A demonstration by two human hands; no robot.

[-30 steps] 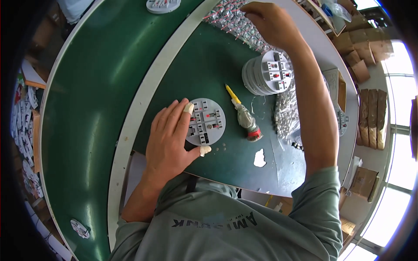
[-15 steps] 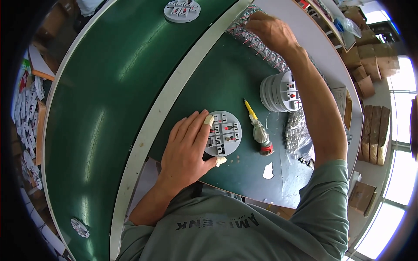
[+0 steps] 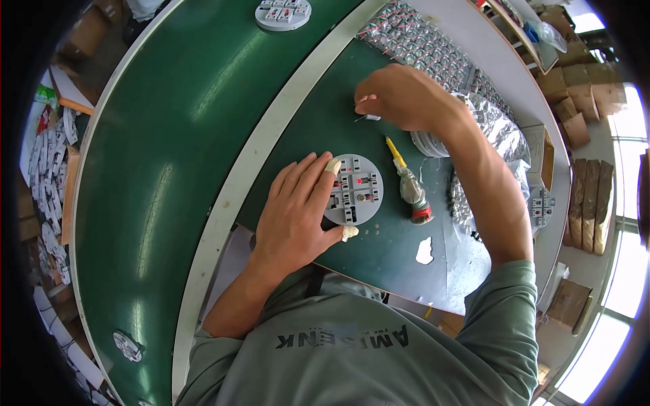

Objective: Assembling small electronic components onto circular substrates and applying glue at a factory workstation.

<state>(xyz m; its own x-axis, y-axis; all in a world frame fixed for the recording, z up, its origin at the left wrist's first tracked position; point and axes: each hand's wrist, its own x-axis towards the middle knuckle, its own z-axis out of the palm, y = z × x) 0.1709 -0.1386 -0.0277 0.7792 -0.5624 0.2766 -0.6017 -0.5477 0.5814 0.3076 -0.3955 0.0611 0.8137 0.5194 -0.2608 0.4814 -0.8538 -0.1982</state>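
Observation:
My left hand (image 3: 288,220) lies across the left side of a round grey plate (image 3: 362,203) with raised terminal blocks and small red parts. Its index finger and thumb, both wearing pale finger covers, bracket the plate and hold it against the green bench. My right hand (image 3: 406,98) is above the bench beyond the plate, fingers pinched round a small pale component with a thin wire lead (image 3: 371,117). Under the right wrist stands a stack of grey plates (image 3: 430,144), mostly hidden. A yellow-tipped tool with a wrapped handle and red band (image 3: 411,183) lies right of the held plate.
Rows of small glassy parts with red leads (image 3: 433,51) lie along the bench's back edge. Silvery plastic bags (image 3: 497,125) sit beside my right forearm. Left of a pale rail (image 3: 267,142) runs a green conveyor (image 3: 162,183), carrying another plate (image 3: 283,15) at its far end.
My right hand has come back from the rows of small parts, nearer to me, with the small component now showing in its fingers. My left hand stays on the plate.

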